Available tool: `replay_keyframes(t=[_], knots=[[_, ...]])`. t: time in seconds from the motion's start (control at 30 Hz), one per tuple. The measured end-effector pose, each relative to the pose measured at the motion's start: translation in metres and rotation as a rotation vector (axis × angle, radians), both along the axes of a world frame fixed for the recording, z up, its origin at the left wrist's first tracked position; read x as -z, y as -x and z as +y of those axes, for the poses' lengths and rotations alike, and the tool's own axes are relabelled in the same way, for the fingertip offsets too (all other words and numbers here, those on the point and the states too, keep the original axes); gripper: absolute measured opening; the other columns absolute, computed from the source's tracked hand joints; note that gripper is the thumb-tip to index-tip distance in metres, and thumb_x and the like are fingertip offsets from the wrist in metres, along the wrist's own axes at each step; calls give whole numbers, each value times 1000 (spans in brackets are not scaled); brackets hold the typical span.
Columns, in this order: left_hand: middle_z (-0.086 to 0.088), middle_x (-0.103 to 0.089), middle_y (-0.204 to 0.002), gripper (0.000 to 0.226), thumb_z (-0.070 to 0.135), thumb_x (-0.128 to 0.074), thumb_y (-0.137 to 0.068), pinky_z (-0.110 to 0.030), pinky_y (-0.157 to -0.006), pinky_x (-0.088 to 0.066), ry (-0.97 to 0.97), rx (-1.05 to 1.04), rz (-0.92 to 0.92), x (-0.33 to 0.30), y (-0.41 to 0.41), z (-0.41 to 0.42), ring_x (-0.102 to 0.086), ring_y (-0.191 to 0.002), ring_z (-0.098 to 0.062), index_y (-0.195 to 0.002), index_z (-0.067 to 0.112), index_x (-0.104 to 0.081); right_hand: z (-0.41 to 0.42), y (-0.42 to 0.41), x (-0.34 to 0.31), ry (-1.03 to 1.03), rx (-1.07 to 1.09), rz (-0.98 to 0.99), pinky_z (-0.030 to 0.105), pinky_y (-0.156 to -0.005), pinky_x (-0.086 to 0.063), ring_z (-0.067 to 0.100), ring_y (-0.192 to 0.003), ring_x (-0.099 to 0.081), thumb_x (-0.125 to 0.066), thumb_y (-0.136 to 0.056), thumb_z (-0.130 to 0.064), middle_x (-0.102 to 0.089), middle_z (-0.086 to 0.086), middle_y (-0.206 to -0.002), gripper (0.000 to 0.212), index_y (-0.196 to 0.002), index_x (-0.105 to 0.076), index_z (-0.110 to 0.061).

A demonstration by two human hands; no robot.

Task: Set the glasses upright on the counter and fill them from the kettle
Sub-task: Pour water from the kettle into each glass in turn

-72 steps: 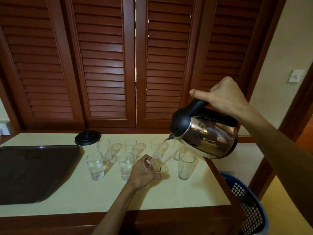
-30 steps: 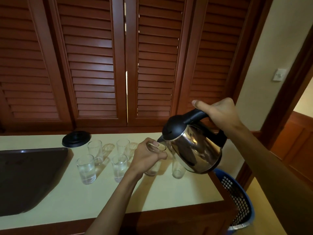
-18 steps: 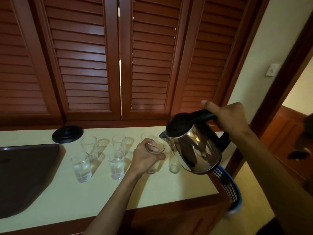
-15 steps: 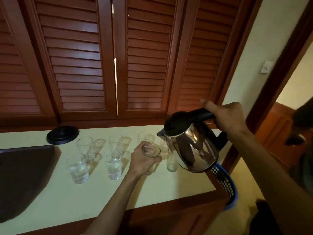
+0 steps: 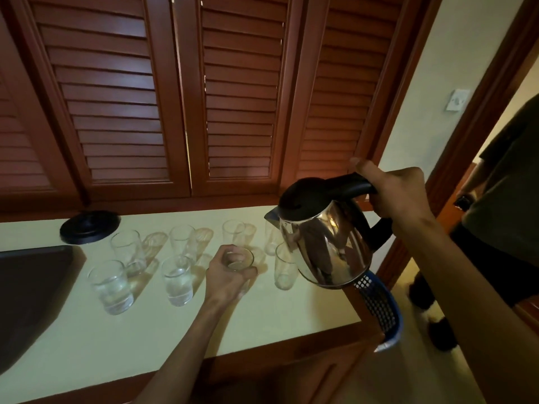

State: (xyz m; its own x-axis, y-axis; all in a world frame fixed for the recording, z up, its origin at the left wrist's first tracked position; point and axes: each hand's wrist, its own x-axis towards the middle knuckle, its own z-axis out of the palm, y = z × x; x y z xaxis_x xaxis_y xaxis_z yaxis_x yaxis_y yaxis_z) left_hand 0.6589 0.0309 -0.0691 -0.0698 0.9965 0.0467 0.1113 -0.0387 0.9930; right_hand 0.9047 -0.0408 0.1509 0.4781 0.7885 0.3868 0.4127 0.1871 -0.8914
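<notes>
Kettle (image 5: 323,243): steel body, blk lid

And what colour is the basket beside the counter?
Blue basket, with small holes; seen in the head view.

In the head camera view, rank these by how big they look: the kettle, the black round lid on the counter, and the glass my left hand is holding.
1. Kettle, though it is held nearer the camera.
2. Black round lid.
3. Glass held by the left hand, partly hidden by the fingers.
</notes>
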Motion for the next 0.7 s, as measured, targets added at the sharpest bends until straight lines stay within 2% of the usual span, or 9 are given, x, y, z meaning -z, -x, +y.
replay_keyframes(t=[0.13,0.2,0.27,0.33,0.43,0.5,0.57,0.63,0.7], knots=[[-3,-71,-100,48,9,-88,-54,-16,-57,-54,-25,-44,-7,4,-9,3,-69,-89,-15,-92,22,-63,10,-19,1,-48,-83,-41,12,-43,-42,2,-38,-51,-75,-89,-32,-54,-14,-40,34,-66,-57,-16],[-4,-71,-103,54,13,-86,-54,-18,-55,-55,-33,-79,4,6,-12,2,-69,-89,-17,-101,21,-61,17,-29,1,-58,-113,-37,17,-52,-50,9,-49,-59,-78,-86,-34,-59,-9,-48,35,-65,-59,-15],[-6,-70,-109,67,6,-91,-60,-19,-61,-55,-46,-94,33,5,-14,1,-70,-96,-23,-115,21,-55,26,-43,2,-53,-132,-22,25,-63,-53,17,-59,-64,-80,-83,-38,-63,-2,-57,35,-66,-61,-14],[-6,-66,-119,81,5,-93,-62,-24,-77,-53,-84,-139,115,0,-17,-1,-66,-107,-24,-126,24,-48,33,-55,3,-25,-146,-1,30,-64,-50,18,-55,-61,-82,-80,-42,-62,2,-56,39,-64,-62,-13],[4,-54,-132,93,13,-96,-59,-28,-98,-43,-228,-265,272,-17,-29,-14,-51,-121,-14,-136,24,-45,41,-71,5,-10,-195,-26,30,-59,-48,12,-45,-57,-81,-82,-44,-59,-2,-46,44,-56,-62,-13],[10,-48,-130,89,21,-94,-60,-28,-102,-37,-378,-318,368,-30,-46,-28,-43,-123,-11,-136,23,-47,46,-80,9,-17,-237,-24,30,-61,-51,8,-44,-60,-80,-83,-43,-60,-6,-43,43,-54,-65,-16],[12,-48,-129,84,26,-89,-60,-22,-103,-34,-471,-288,411,-34,-71,-41,-42,-123,-9,-134,24,-48,50,-88,11,-7,-298,-10,29,-60,-46,3,-42,-58,-79,-84,-42,-58,-9,-40,46,-46,-67,-21],[13,-47,-131,85,28,-88,-62,-16,-103,-32,-438,-213,411,-30,-97,-48,-41,-125,-8,-135,27,-45,53,-93,14,2,-338,-17,26,-59,-39,1,-38,-54,-79,-85,-43,-54,-12,-38,46,-44,-68,-23],[12,-44,-134,89,28,-90,-66,-18,-103,-34,-352,-194,380,-20,-124,-48,-40,-127,-7,-140,25,-41,55,-100,15,-7,-371,-6,24,-63,-39,-1,-40,-56,-80,-84,-41,-57,-12,-40,39,-53,-69,-20]])
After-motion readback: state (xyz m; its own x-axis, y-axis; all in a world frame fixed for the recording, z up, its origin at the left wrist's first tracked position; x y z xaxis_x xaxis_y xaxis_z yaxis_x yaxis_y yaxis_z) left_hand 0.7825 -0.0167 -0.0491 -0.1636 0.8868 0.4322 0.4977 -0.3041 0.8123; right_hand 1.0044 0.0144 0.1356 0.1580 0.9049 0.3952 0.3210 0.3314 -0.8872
